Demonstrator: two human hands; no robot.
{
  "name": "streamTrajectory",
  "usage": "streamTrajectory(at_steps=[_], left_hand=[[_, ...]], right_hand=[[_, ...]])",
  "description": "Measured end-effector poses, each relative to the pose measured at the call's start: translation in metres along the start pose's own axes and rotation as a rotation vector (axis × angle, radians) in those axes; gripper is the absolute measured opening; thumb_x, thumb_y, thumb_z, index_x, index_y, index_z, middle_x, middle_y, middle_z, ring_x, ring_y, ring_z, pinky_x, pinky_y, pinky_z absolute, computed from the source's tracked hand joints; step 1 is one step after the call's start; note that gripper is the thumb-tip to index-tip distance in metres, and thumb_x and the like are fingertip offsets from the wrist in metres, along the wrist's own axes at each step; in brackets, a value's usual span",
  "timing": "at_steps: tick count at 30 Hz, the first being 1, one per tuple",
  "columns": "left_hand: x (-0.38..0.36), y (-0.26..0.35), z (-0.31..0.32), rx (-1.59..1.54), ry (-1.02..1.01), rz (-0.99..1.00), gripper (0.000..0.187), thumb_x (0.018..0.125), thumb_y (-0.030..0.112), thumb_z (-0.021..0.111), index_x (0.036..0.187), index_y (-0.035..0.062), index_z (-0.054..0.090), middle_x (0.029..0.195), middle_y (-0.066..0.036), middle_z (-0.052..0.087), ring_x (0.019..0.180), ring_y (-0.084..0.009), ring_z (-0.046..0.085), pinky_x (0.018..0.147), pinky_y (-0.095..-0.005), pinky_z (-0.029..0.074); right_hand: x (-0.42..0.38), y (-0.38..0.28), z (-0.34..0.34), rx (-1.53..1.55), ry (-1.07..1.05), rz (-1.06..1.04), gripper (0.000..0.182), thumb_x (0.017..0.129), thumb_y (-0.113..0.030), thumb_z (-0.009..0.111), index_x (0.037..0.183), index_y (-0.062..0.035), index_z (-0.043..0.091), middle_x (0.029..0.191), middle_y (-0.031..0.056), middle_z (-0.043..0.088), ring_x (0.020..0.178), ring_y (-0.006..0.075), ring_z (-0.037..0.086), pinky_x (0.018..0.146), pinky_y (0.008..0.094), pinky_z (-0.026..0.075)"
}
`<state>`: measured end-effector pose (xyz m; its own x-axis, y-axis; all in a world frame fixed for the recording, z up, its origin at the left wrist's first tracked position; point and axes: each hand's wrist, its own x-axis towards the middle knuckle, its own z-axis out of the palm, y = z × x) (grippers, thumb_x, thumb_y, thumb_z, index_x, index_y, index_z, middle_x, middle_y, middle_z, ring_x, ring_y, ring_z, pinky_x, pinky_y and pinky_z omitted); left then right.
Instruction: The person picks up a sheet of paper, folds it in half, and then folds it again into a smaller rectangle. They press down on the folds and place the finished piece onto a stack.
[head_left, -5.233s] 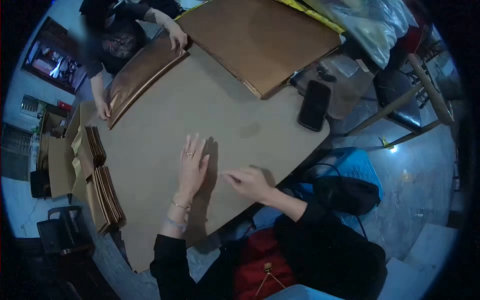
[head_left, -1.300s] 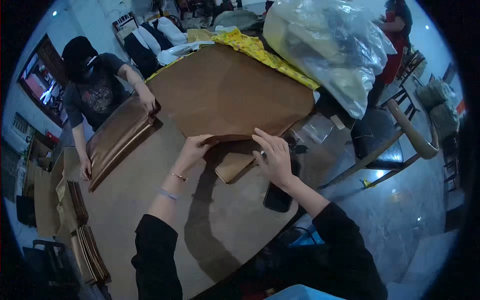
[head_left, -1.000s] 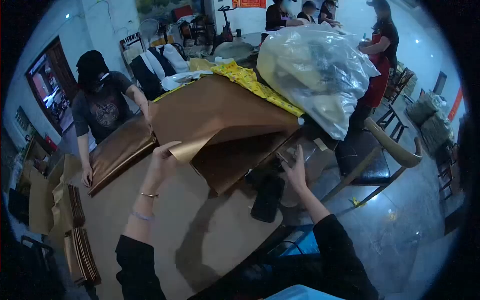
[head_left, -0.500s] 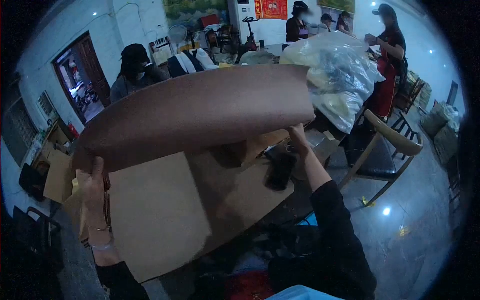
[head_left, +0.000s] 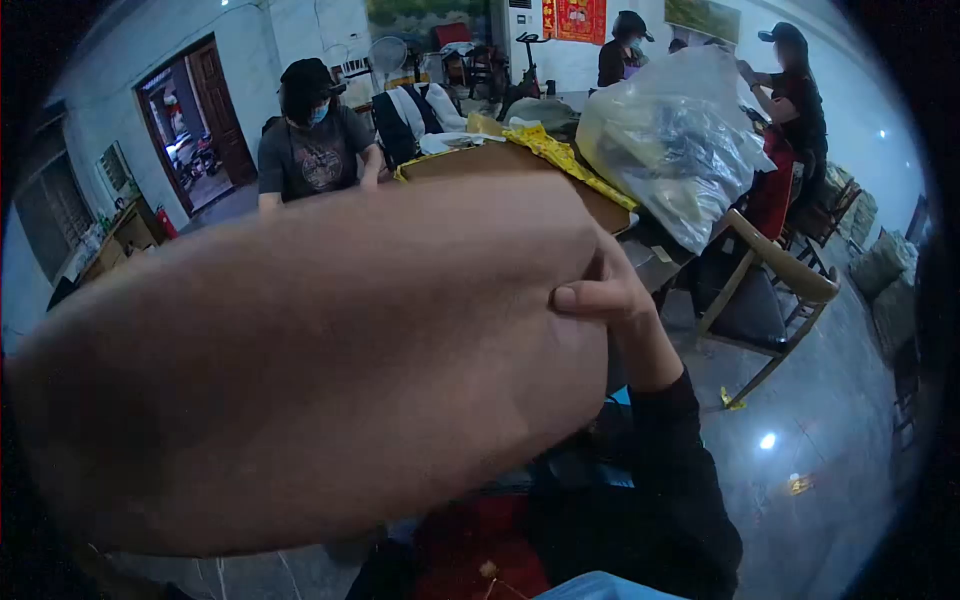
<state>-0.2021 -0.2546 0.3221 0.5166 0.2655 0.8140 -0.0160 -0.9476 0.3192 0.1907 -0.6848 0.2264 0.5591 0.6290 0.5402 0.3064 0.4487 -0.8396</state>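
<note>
A large brown leather-like sheet (head_left: 330, 370) fills the left and middle of the head view, raised close to the camera, curved and blurred in places. My right hand (head_left: 610, 290) grips its right edge, thumb lying on the near face and the other fingers mostly hidden behind. My left hand is hidden from sight, and the sheet covers most of that side. Past the sheet's upper edge, a brown panel (head_left: 470, 165) with yellow wrapping (head_left: 565, 155) along its border lies on the table.
A big clear plastic bag (head_left: 665, 140) sits beyond my right hand. At the right stands a wooden chair (head_left: 765, 300) with a dark seat. A co-worker in a cap and mask (head_left: 315, 150) is across the table; another person (head_left: 790, 100) stands at the back right.
The brown sheet has swung down and towards me, now covering the cardboard and dark phone-like object seen before. My left hand has gone out of sight. The co-worker and yellow-edged panel are more exposed.
</note>
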Motion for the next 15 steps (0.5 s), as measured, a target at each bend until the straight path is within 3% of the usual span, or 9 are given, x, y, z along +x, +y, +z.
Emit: streamTrajectory(at_steps=[1,3,9,10,12,15], left_hand=[[0.002,0.0,-0.006,0.01,-0.044,0.004,0.044,0.09,0.031,0.06,0.12,-0.0012,0.052,0.108,-0.007,0.059,0.095,-0.0154,0.057,0.079,-0.0294,0.047],[0.01,-0.008,-0.018,0.01,-0.146,0.014,0.046,0.09,0.033,0.06,0.12,-0.0011,0.052,0.108,-0.008,0.059,0.095,-0.0154,0.057,0.079,-0.0294,0.047],[0.103,-0.096,0.046,-0.337,-0.564,-0.014,0.051,0.09,0.037,0.059,0.122,-0.0008,0.05,0.108,-0.008,0.058,0.094,-0.0156,0.058,0.077,-0.0294,0.048],[0.112,-0.111,0.071,-0.406,-0.587,-0.098,0.051,0.09,0.038,0.059,0.123,-0.0008,0.05,0.109,-0.009,0.058,0.094,-0.0156,0.058,0.076,-0.0295,0.048],[0.11,-0.148,0.148,-0.331,-0.341,-0.528,0.036,0.088,0.033,0.064,0.103,0.0,0.063,0.09,-0.003,0.063,0.079,-0.0121,0.059,0.066,-0.0258,0.047],[0.095,-0.176,0.231,-0.476,-0.447,-0.835,0.036,0.091,0.035,0.059,0.101,0.0004,0.061,0.089,-0.003,0.062,0.079,-0.0109,0.059,0.066,-0.0256,0.049]], right_hand=[[0.008,-0.004,-0.001,-0.037,0.003,0.045,0.09,0.062,-0.023,0.077,0.138,-0.0028,0.034,0.13,0.012,0.048,0.121,0.0234,0.045,0.104,0.0388,0.033],[0.02,-0.011,0.013,0.094,0.043,-0.017,0.087,0.062,-0.021,0.076,0.137,-0.002,0.036,0.128,0.0121,0.05,0.119,0.0243,0.047,0.103,0.0378,0.034],[0.06,0.049,-0.007,0.092,0.034,0.233,0.079,0.066,-0.013,0.072,0.136,-0.0022,0.038,0.126,0.01,0.051,0.117,0.0214,0.048,0.102,0.0329,0.035],[0.065,0.067,-0.012,0.074,0.054,0.28,0.079,0.067,-0.012,0.072,0.137,-0.0027,0.037,0.126,0.0093,0.051,0.117,0.0201,0.048,0.101,0.0315,0.036],[0.072,0.103,-0.023,0.02,0.059,0.335,0.081,0.067,-0.013,0.072,0.138,-0.0032,0.036,0.127,0.0095,0.05,0.117,0.0202,0.048,0.1,0.0313,0.037],[0.079,0.169,-0.05,-0.028,0.03,0.458,0.087,0.069,-0.014,0.07,0.144,-0.0053,0.028,0.132,0.0113,0.046,0.119,0.0214,0.046,0.1,0.0326,0.037]])
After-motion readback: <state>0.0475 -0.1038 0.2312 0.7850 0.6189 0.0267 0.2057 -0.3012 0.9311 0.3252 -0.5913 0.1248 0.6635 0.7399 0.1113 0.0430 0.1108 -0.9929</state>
